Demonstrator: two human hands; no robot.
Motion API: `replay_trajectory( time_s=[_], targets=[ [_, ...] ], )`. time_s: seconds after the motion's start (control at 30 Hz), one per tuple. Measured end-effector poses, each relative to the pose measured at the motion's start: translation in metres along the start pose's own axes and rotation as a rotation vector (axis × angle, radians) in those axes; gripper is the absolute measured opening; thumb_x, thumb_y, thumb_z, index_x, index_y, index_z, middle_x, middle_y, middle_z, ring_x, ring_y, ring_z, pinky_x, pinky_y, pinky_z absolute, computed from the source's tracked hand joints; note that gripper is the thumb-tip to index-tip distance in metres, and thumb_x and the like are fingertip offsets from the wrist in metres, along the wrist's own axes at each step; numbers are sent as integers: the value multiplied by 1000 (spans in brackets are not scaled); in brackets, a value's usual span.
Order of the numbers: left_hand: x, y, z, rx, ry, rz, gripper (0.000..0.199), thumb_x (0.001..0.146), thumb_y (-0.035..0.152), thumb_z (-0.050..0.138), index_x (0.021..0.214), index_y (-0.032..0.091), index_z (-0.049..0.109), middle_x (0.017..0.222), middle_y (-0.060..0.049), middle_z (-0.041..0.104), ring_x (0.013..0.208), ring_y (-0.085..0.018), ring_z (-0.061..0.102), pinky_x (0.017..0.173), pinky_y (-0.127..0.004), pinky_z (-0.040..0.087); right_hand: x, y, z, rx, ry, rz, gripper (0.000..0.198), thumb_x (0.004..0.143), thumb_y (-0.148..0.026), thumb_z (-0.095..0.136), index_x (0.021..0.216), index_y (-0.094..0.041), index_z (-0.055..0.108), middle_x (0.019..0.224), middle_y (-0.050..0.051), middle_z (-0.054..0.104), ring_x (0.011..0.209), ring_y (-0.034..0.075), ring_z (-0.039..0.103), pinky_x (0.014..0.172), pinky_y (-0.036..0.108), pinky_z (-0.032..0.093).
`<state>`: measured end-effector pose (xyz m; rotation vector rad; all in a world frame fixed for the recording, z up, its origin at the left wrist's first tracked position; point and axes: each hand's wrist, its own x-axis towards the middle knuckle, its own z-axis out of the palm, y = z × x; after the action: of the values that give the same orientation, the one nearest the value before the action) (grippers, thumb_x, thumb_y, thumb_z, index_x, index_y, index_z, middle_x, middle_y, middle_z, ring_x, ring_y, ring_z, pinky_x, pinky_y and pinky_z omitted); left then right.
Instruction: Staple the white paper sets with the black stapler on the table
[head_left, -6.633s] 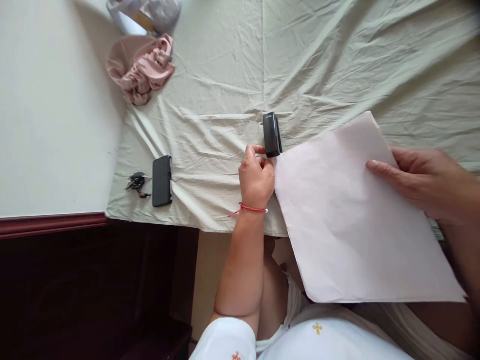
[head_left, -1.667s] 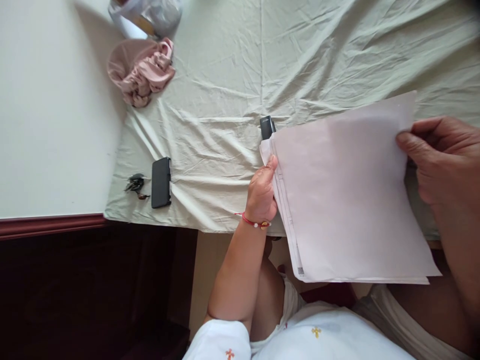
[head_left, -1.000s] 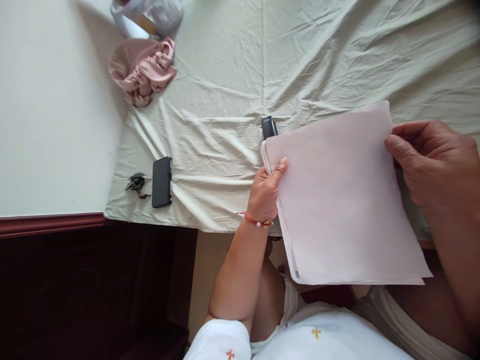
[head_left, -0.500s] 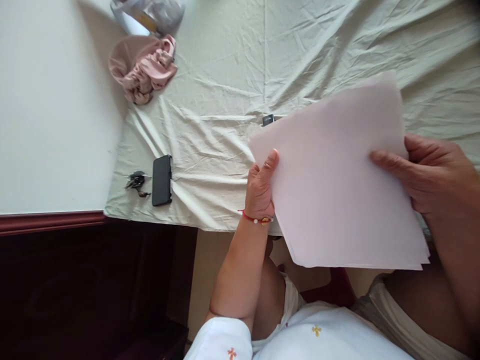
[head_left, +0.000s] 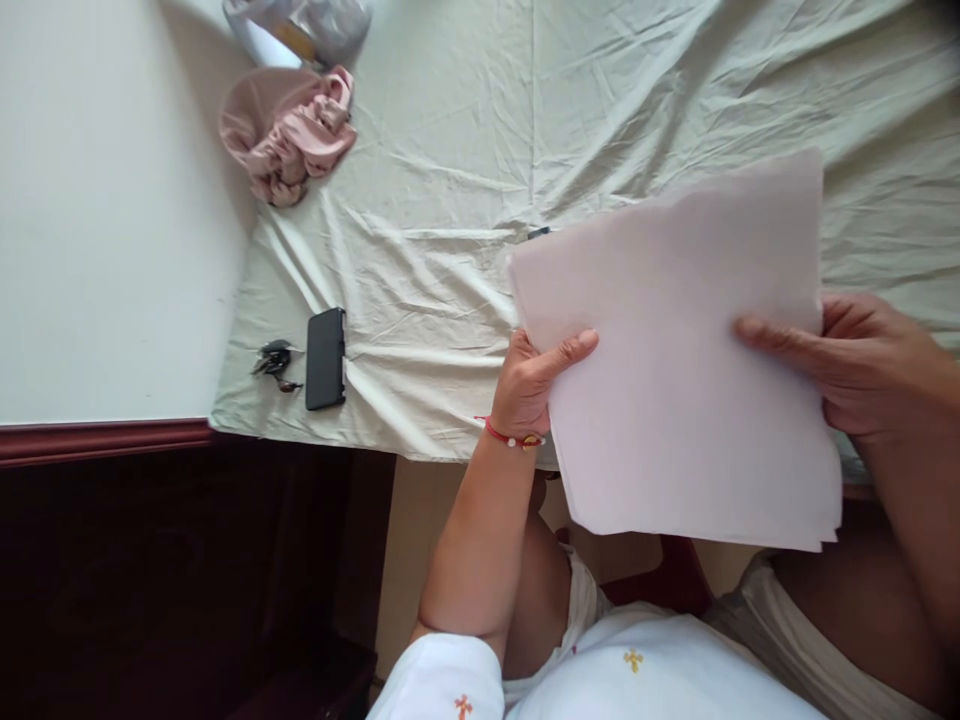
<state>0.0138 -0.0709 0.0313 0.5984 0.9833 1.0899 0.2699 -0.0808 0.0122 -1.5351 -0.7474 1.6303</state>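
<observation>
A stack of white paper sheets is held up between my two hands, over the near edge of the cloth-covered table. My left hand grips its left side, thumb on top and the other fingers hidden beneath. On the right side, my right hand does the same, with its thumb stretched across the top sheet. The sheets do not line up fully at the lower right corner. Partly covered by the paper's upper left edge is a small dark object, too little of it showing to name.
To the left on the wrinkled pale tablecloth lie a black phone and a bunch of keys. Farther back are a bundled pink cloth and a plastic bag. A white wall borders the table's left side.
The paper has turned slightly and its top edge now covers more of the small dark object. My left thumb has slid farther in over the top sheet.
</observation>
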Motion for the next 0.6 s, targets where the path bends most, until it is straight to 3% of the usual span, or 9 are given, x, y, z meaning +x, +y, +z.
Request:
replay_trajectory(
  time_s=[0.17,0.3,0.4,0.53,0.6],
  targets=[
    [-2,3,-1,-36,46,79,61,61,30,91,119,30,73,111,-4,80,129,-38,68,109,-51,56,2,6,-10,-11,-157,110,32,56,-39,98,78,-24,81,85,5,80,65,25,76,53,33,64],
    [0,9,3,-149,-70,238,63,60,25,83,121,37,72,140,2,69,141,-34,59,112,-47,54,0,5,-11,-42,-216,173,32,57,-39,97,82,-25,82,85,5,80,65,27,76,53,35,65],
    [-1,15,6,-158,-112,264,62,60,23,82,120,37,72,153,5,59,145,-34,55,114,-45,53,0,4,-13,-79,-262,248,34,58,-41,96,85,-25,83,85,7,80,66,30,77,54,39,66],
    [-5,16,8,-120,11,290,29,68,38,85,93,30,73,145,1,66,146,-38,52,115,-51,49,2,4,-12,-75,-272,238,33,60,-42,95,87,-26,83,87,6,81,67,29,77,55,38,66],
    [-5,15,6,-73,65,267,24,73,41,85,85,27,68,133,-2,71,145,-38,53,115,-52,49,2,4,-10,-63,-261,216,32,60,-43,95,85,-26,83,86,7,81,67,29,77,54,37,66]
  ],
)
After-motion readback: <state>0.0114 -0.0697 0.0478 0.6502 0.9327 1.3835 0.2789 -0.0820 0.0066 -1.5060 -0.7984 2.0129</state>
